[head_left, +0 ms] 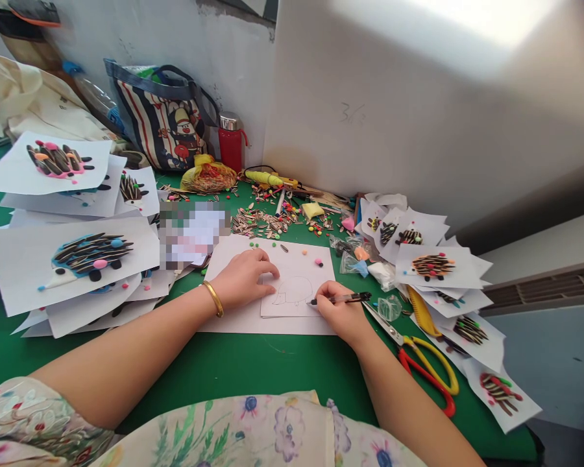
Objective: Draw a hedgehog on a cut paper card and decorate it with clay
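Right hand (pixel 340 314) pinches 1 pen (pixel 346 298) over the sheet (pixel 283 311); left hand (pixel 246 279) spreads loosely at its left. Best brace it firmly.

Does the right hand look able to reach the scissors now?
Likely yes: the scissors lie uncovered close by, though the right hand holds a pen it would probably need to put down.

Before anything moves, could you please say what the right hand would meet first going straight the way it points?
Going up-left across the drawing, the right hand would probably meet the left hand first, though depth is unclear.
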`<state>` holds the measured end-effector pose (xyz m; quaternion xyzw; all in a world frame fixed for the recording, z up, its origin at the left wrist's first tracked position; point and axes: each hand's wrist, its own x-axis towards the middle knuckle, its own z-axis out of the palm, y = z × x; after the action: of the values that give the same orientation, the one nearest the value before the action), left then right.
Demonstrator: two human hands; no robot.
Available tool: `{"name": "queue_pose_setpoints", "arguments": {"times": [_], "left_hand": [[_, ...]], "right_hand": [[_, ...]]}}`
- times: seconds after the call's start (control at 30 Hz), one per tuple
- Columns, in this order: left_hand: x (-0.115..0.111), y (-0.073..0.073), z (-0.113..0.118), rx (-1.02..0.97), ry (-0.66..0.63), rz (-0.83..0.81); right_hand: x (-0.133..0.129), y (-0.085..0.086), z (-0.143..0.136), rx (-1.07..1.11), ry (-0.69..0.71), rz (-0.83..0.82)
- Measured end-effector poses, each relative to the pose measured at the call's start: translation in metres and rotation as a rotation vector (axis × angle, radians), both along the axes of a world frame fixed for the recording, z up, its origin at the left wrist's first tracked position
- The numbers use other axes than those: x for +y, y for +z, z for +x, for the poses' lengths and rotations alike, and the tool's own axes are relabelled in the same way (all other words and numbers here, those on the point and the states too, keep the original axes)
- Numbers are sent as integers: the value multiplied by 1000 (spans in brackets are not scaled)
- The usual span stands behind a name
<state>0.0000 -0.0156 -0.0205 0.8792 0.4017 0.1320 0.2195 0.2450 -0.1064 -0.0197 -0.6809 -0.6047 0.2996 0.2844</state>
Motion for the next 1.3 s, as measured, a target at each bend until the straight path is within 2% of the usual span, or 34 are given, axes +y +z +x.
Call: {"name": "queue_pose_setpoints", "arguments": {"times": [0.47, 0.77, 1.0, 1.3], "left_hand": [[0, -1, 0, 0, -1, 0], [0, 1, -1, -1, -1, 3], [0, 0, 0, -5, -6, 9], [-1, 2, 0, 0, -5, 11]], "right_hand": [[1, 3, 1, 7, 9, 21], [2, -1, 2, 24, -5, 47], [0, 3, 1, 23, 17, 32], [3, 3, 6, 52, -43, 117]]}}
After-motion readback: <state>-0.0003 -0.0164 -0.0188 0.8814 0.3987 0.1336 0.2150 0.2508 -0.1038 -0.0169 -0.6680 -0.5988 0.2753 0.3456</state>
